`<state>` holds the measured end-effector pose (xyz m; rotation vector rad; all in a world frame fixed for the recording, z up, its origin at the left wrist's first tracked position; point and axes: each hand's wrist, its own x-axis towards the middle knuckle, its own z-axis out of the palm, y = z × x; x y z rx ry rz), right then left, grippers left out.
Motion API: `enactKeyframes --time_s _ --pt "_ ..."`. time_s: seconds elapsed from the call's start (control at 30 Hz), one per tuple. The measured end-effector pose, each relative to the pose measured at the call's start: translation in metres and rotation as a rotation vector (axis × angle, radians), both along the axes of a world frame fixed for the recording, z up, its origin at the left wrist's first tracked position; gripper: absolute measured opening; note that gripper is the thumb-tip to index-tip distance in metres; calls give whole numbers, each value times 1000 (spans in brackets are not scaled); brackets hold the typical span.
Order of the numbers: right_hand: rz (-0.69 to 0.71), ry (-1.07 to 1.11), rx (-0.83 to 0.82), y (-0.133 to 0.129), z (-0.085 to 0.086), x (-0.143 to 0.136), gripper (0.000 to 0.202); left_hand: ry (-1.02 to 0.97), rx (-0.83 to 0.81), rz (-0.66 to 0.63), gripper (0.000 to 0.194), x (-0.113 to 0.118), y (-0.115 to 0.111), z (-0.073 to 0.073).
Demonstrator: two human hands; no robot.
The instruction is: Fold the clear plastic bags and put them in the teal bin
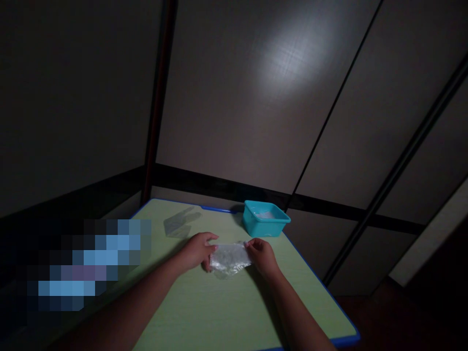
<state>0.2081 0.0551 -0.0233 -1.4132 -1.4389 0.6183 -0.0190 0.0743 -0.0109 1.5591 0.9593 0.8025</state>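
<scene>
A clear plastic bag (231, 258) is stretched between my two hands, above the middle of the table. My left hand (199, 251) grips its left edge, with the thumb on the near face and a finger reaching out past the top corner. At the upper right corner, my right hand (262, 257) pinches the bag between thumb and fingertips. The plastic looks crinkled and shiny; whether anything lies inside it I cannot tell.
The light green table (204, 312) has a blue rim. A turquoise plastic basket (265, 226) stands at its far right edge with something pale inside. Shadows fall on the tabletop at the far left. Dark cabinet panels (234, 122) rise behind the table. A blurred patch covers the left.
</scene>
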Motion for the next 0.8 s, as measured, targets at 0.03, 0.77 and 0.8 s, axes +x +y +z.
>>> enactKeyframes --time_s 0.03,0.77,0.8 --pt "-12 -48 -5 1 -2 1 30 59 50 11 56 0 0 -1" --pt "506 -463 205 -31 21 -14 33 399 661 -233 42 -6 -3 -14" --pt "502 -460 203 -30 21 -15 32 403 678 -249 43 -7 -3 -15"
